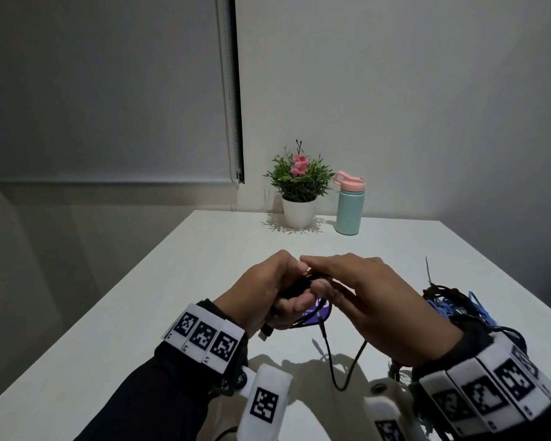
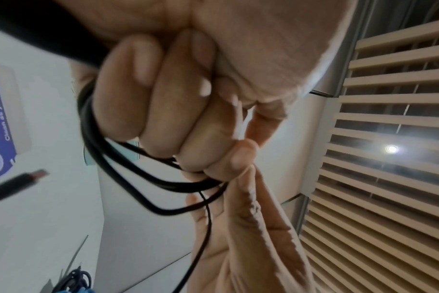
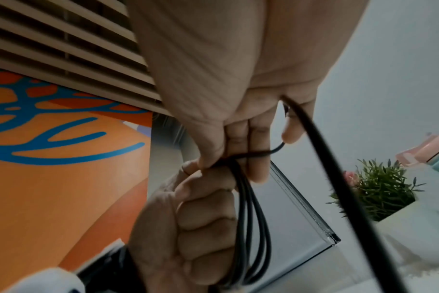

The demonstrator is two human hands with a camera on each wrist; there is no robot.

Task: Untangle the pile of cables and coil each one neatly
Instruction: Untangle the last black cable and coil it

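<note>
A black cable [image 1: 295, 287] is gathered into several loops inside my left hand [image 1: 268, 288], held just above the white table [image 1: 178, 281]. In the left wrist view my left hand [image 2: 188, 99] has its fingers curled round the loops of the black cable [image 2: 128, 178]. My right hand [image 1: 347, 281] lies over the coil from the right, and its thumb and fingers pinch a strand. The right wrist view shows my right hand [image 3: 238, 138] pinching at the top of the coil [image 3: 248, 228]. A loose tail hangs down to the table. A tangled pile of blue and black cables [image 1: 452, 305] lies by my right wrist.
A purple printed card [image 1: 323, 308] lies on the table under my hands. A potted plant [image 1: 299, 186] and a teal bottle with a pink lid [image 1: 349, 205] stand at the far edge against the wall. The table's left edge runs diagonally near my left forearm.
</note>
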